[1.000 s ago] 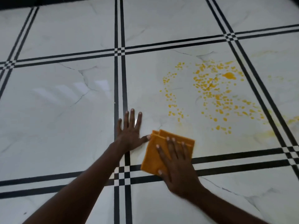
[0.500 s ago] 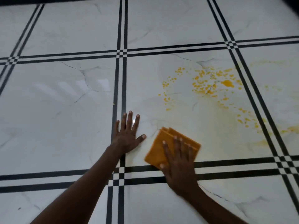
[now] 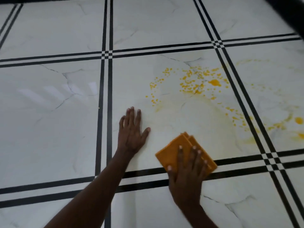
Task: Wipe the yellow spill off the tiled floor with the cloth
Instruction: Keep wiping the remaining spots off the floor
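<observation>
A folded orange cloth [image 3: 174, 149] lies flat on the white tiled floor [image 3: 49, 112], near the tile's lower black border. My right hand [image 3: 187, 168] presses down on it, fingers spread over its near half. My left hand [image 3: 132, 129] rests flat and open on the bare tile to the left of the cloth. The yellow spill [image 3: 195, 82] is a band of droplets further up the same tile, with one larger blob [image 3: 214, 82]. More yellow drops and smears [image 3: 279, 124] lie at the right, across the black border. Between cloth and droplets the tile shows only a faint yellowish film.
Double black border lines [image 3: 105, 96] cross the white marble-look tiles in a grid. A dark edge [image 3: 286, 10] runs along the upper right corner. Window glare reflects on the left tile.
The cloth under my right hand has slid a little to the right along the lower border and turned. Many droplets in the tile's lower and middle part are gone. My left hand stays planted.
</observation>
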`<state>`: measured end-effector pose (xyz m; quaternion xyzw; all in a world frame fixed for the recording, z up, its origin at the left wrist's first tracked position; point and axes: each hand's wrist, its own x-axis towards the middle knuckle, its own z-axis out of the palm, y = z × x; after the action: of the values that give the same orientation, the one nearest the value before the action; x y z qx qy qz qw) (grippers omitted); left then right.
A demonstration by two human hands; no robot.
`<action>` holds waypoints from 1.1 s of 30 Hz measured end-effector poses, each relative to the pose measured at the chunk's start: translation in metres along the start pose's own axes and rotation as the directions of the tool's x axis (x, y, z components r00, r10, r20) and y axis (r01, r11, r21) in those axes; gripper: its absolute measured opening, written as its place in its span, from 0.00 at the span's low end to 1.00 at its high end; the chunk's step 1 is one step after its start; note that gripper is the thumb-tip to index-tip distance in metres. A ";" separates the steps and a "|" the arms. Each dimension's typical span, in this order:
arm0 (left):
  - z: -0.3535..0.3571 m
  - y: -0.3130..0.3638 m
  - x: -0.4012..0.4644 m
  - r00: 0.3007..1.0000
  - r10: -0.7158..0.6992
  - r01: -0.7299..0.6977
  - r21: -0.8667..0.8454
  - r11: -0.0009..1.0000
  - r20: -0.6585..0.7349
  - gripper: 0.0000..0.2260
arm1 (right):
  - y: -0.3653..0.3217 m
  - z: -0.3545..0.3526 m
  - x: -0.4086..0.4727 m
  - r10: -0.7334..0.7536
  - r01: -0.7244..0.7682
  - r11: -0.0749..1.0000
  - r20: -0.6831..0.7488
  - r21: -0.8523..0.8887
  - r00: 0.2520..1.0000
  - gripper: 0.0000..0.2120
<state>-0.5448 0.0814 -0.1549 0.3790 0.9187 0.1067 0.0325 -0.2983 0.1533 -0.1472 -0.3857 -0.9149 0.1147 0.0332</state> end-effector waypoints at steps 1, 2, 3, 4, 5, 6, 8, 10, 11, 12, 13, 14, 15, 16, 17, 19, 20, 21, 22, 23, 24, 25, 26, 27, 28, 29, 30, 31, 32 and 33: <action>0.000 -0.008 0.009 0.999 -0.041 0.041 -0.001 0.999 -0.017 0.38 | -0.002 0.003 0.007 -0.098 0.098 0.995 0.031 -0.004 0.995 0.36; -0.002 -0.021 0.019 0.996 -0.083 0.083 0.003 0.997 -0.018 0.40 | 0.004 0.004 0.029 -0.210 0.212 0.977 0.062 -0.024 0.976 0.36; -0.004 -0.035 0.027 0.994 -0.113 0.113 0.018 0.993 -0.005 0.41 | 0.013 0.003 0.057 -0.321 0.325 0.945 0.098 -0.031 0.942 0.36; -0.006 -0.045 0.034 0.992 -0.129 0.129 0.041 0.991 0.011 0.43 | 0.025 0.002 0.088 -0.408 0.416 0.908 0.121 -0.053 0.905 0.36; -0.008 -0.055 0.040 0.991 -0.134 0.132 0.076 0.988 0.025 0.44 | 0.038 0.003 0.122 -0.454 0.464 0.883 0.125 -0.068 0.882 0.35; -0.008 -0.058 0.043 0.991 -0.130 0.127 0.103 0.987 0.029 0.44 | 0.054 0.002 0.153 -0.457 0.468 0.879 0.121 -0.092 0.881 0.35; -0.006 -0.055 0.045 0.992 -0.127 0.124 0.137 0.983 0.009 0.43 | 0.078 -0.004 0.195 -0.363 0.370 0.920 0.081 -0.127 0.928 0.35; -0.004 -0.051 0.044 0.992 -0.128 0.128 0.145 0.981 -0.009 0.42 | 0.074 -0.007 0.195 -0.211 0.217 0.968 0.053 -0.128 0.976 0.33; -0.006 -0.051 0.043 0.991 -0.131 0.131 0.143 0.981 -0.013 0.41 | 0.060 -0.003 0.184 -0.192 0.195 0.973 0.029 -0.121 0.981 0.33; -0.007 -0.052 0.043 0.991 -0.136 0.137 0.139 0.981 -0.021 0.41 | 0.042 0.001 0.168 -0.233 0.235 0.966 0.028 -0.107 0.972 0.33; -0.008 -0.053 0.043 0.990 -0.139 0.141 0.135 0.981 -0.026 0.41 | 0.022 0.005 0.152 -0.320 0.323 0.943 0.045 -0.080 0.946 0.33; -0.008 -0.053 0.043 0.990 -0.137 0.139 0.128 0.982 -0.027 0.40 | 0.004 0.011 0.141 -0.414 0.417 0.908 0.066 -0.046 0.908 0.33; -0.008 -0.052 0.043 0.991 -0.133 0.135 0.119 0.984 -0.025 0.39 | -0.011 0.016 0.138 -0.487 0.490 0.872 0.080 -0.024 0.870 0.33; -0.007 -0.052 0.043 0.992 -0.128 0.130 0.107 0.986 -0.025 0.38 | -0.023 0.021 0.147 -0.545 0.548 0.836 0.086 -0.018 0.834 0.33; -0.007 -0.054 0.044 0.992 -0.127 0.129 0.099 0.987 -0.027 0.37 | -0.031 0.023 0.169 -0.591 0.596 0.802 0.100 -0.028 0.800 0.32; -0.006 -0.056 0.045 0.991 -0.132 0.135 0.092 0.987 -0.035 0.36 | -0.038 0.026 0.233 -0.614 0.620 0.782 0.092 -0.065 0.784 0.31; -0.007 -0.056 0.046 0.990 -0.136 0.138 0.086 0.987 -0.032 0.36 | -0.034 0.025 0.268 -0.577 0.584 0.808 0.087 -0.085 0.812 0.32; -0.006 -0.056 0.046 0.990 -0.140 0.142 0.080 0.987 -0.025 0.35 | -0.025 0.020 0.302 -0.502 0.506 0.855 0.066 -0.115 0.863 0.32; -0.006 -0.056 0.046 0.990 -0.143 0.144 0.072 0.987 -0.019 0.36 | -0.011 0.013 0.328 -0.399 0.399 0.906 0.030 -0.142 0.916 0.32; -0.006 -0.056 0.046 0.989 -0.145 0.146 0.067 0.987 -0.011 0.36 | 0.001 0.006 0.340 -0.302 0.300 0.943 0.007 -0.143 0.953 0.32; -0.006 -0.055 0.045 0.989 -0.147 0.147 0.060 0.987 -0.005 0.36 | 0.010 0.002 0.337 -0.236 0.234 0.964 -0.002 -0.126 0.972 0.33; -0.007 -0.055 0.045 0.989 -0.149 0.149 0.054 0.987 0.002 0.36 | 0.012 -0.002 0.322 -0.203 0.201 0.973 -0.006 -0.114 0.979 0.33; -0.008 -0.055 0.046 0.988 -0.153 0.153 0.049 0.987 0.006 0.36 | 0.009 -0.003 0.295 -0.207 0.206 0.972 0.001 -0.110 0.978 0.33; -0.009 -0.055 0.046 0.988 -0.157 0.156 0.045 0.987 0.011 0.36 | 0.003 -0.002 0.260 -0.251 0.253 0.961 0.029 -0.112 0.968 0.33; -0.010 -0.055 0.046 0.987 -0.159 0.159 0.041 0.986 0.017 0.36 | -0.005 0.002 0.222 -0.349 0.354 0.930 0.071 -0.096 0.935 0.34; -0.011 -0.055 0.048 0.986 -0.162 0.161 0.036 0.986 0.025 0.36 | -0.012 0.005 0.195 -0.462 0.470 0.880 0.105 -0.070 0.881 0.34; -0.011 -0.056 0.049 0.986 -0.163 0.162 0.032 0.986 0.030 0.36 | -0.019 0.008 0.183 -0.551 0.560 0.827 0.122 -0.056 0.826 0.35; -0.010 -0.056 0.048 0.986 -0.164 0.163 0.030 0.986 0.032 0.36 | -0.025 0.009 0.192 -0.608 0.619 0.785 0.150 -0.038 0.780 0.36; -0.010 -0.057 0.048 0.986 -0.162 0.161 0.026 0.987 0.033 0.36 | -0.032 0.010 0.217 -0.643 0.656 0.753 0.167 -0.040 0.748 0.37; -0.009 -0.057 0.048 0.987 -0.159 0.158 0.022 0.987 0.032 0.36 | -0.039 0.011 0.251 -0.652 0.668 0.742 0.168 -0.056 0.739 0.37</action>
<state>-0.6193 0.0741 -0.1577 0.3067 0.9462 0.0886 0.0526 -0.5027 0.3036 -0.1557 -0.0285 -0.9971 0.0699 -0.0132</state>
